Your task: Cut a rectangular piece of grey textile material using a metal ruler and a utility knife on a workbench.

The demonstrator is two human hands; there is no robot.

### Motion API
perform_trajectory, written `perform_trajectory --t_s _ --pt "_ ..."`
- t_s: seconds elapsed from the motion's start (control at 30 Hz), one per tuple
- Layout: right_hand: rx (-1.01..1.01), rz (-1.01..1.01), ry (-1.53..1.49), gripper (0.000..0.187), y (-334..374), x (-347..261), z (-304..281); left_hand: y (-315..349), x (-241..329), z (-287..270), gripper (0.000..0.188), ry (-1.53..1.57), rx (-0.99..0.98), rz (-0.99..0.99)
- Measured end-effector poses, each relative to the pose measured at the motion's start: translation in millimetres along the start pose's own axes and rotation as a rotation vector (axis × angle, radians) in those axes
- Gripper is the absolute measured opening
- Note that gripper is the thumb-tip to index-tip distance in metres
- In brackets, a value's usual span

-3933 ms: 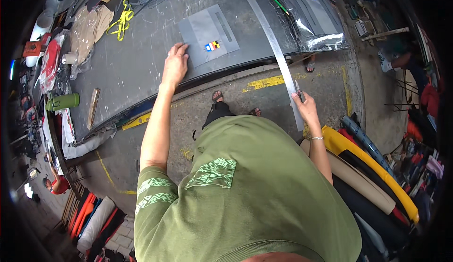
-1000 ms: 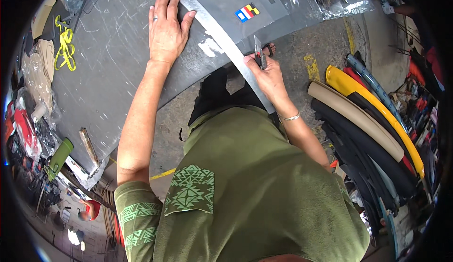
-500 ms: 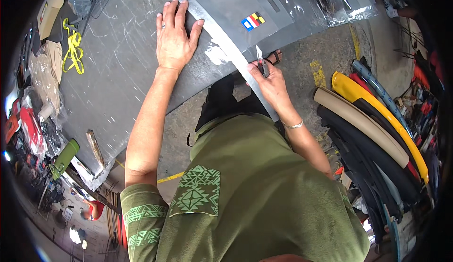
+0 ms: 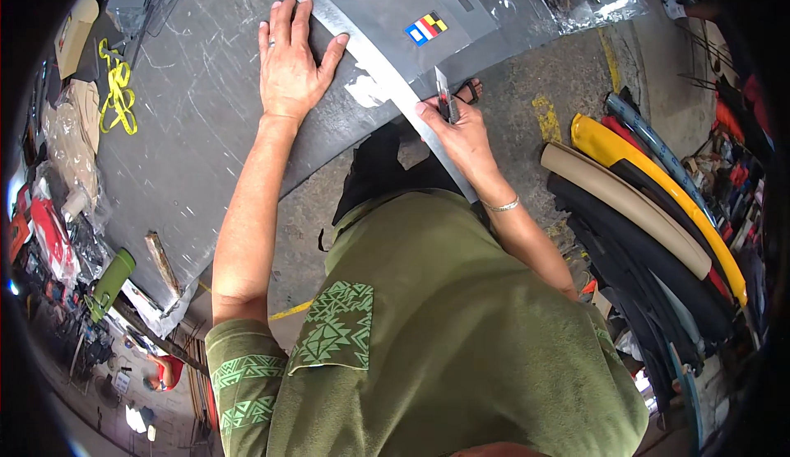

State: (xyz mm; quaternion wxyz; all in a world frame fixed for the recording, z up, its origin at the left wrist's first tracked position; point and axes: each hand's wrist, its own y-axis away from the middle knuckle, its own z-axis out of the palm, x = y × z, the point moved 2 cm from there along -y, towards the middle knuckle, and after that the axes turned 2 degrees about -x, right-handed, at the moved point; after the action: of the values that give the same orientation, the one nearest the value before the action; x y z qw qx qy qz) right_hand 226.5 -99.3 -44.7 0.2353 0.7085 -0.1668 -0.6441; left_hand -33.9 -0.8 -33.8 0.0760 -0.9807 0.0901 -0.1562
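Observation:
My left hand (image 4: 292,70) lies flat on the dark grey table (image 4: 197,119), fingers spread, its thumb tip by the edge of a long metal straightedge (image 4: 380,70). The straightedge runs slantwise from the far side over the near edge of the table, toward my waist. At its near part, my right hand (image 4: 465,140) grips a utility knife (image 4: 445,99), blade pointing up and away, while the thumb rests at the straightedge. Right of the straightedge lies a grey sheet (image 4: 469,41) under clear plastic, with a small multicoloured patch (image 4: 425,29) on it.
Rolls of material, among them a yellow roll (image 4: 658,193) and a beige roll (image 4: 625,210), stand at the right. On the left are a yellow strap (image 4: 118,95), a cardboard box (image 4: 76,33), plastic-wrapped goods and a wooden stick (image 4: 163,263). Farther off, a person in red (image 4: 169,372) shows.
The whole view has shifted slightly, so the table and both hands appear a little farther left and up. The hands' hold and placement look nearly the same.

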Motion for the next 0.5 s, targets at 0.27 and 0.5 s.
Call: perform_trajectory --t_s 0.27,0.5 --pt "0.082 -0.054 0.130 0.031 1.3 -13.8 -2.6 0.4 5.5 -5.0 0.084 -0.013 0.004 0.033" --pt "0.087 -0.088 0.167 0.034 -4.3 -4.1 -3.7 -1.5 1.1 -7.1 0.096 -0.053 -0.043 0.070"
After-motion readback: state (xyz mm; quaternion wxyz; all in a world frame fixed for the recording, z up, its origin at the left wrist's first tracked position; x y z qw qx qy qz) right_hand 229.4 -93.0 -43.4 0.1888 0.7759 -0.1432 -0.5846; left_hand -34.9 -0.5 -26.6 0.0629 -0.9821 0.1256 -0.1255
